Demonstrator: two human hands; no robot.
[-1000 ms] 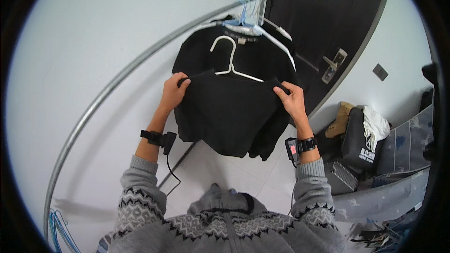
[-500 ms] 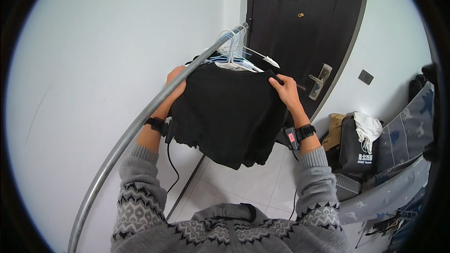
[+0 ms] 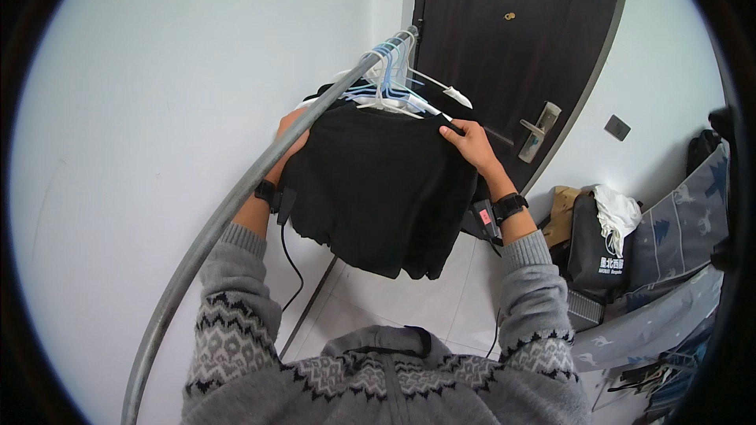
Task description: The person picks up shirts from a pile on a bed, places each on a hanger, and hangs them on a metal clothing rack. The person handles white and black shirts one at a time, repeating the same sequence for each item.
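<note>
A black top (image 3: 374, 189) with a wavy lower hem hangs from a white hanger (image 3: 381, 99) on a grey metal rail (image 3: 224, 216). My right hand (image 3: 470, 144) pinches its right shoulder, thumb in front. At the opposite shoulder, my left hand (image 3: 292, 135) grips the cloth; the rail crosses in front of it and its fingers are mostly hidden. Directly behind the top, blue hangers (image 3: 386, 65) and other garments crowd the rail. One white hanger arm (image 3: 431, 80) with a white tip sticks out to the right.
Beyond the rail's far end stands a dark door (image 3: 504, 55) with a metal handle (image 3: 539, 132). At right are a black bag (image 3: 591, 256), a white cloth (image 3: 617, 212) and a grey patterned fabric cover (image 3: 677, 220). A pale wall (image 3: 157, 110) runs along the left.
Both hands have shifted slightly with the black top, the right hand moving a little left and up. The top's hanger sits a bit further left, and the blue hangers behind show more.
</note>
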